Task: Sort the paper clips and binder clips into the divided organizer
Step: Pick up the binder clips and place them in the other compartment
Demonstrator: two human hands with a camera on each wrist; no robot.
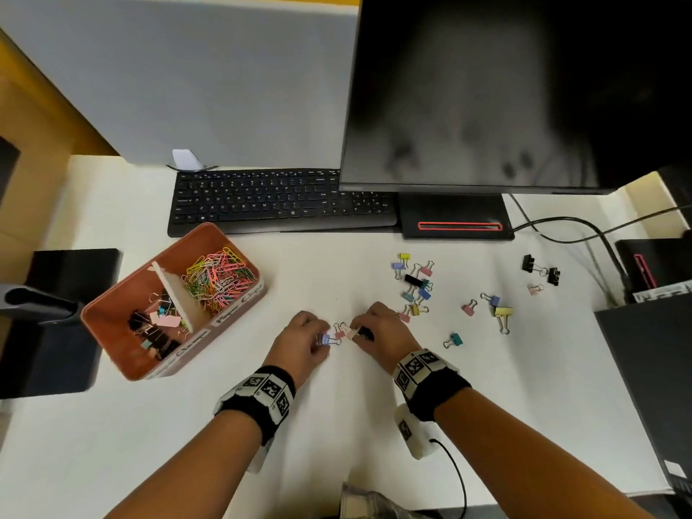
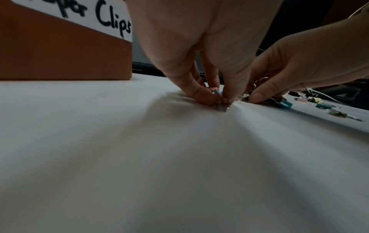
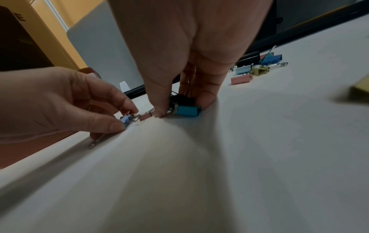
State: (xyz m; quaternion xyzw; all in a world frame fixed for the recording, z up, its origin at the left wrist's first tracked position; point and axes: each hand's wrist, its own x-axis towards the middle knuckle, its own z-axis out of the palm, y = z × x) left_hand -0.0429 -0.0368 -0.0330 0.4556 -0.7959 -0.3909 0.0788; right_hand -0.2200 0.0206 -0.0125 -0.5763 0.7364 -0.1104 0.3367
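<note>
My left hand (image 1: pixel 322 340) pinches a small lilac-blue binder clip (image 1: pixel 326 339) against the white table; the left wrist view shows thumb and fingers closed on this clip (image 2: pixel 218 92). My right hand (image 1: pixel 358 331), just to its right, grips a black clip (image 3: pixel 181 98) and a teal clip (image 3: pixel 188 111). A pink clip (image 3: pixel 145 116) lies between the two hands. The terracotta organizer (image 1: pixel 112 331) stands to the left. Its far compartment holds coloured paper clips (image 1: pixel 217 275) and its near compartment holds binder clips (image 1: pixel 157 327).
Several loose binder clips (image 1: pixel 413 282) lie scattered right of my hands, with black ones (image 1: pixel 539 267) farther right. A keyboard (image 1: pixel 281 200) and a monitor (image 1: pixel 486 106) stand behind. Cables (image 1: pixel 584 222) and dark boxes (image 1: pixel 651 368) line the right edge.
</note>
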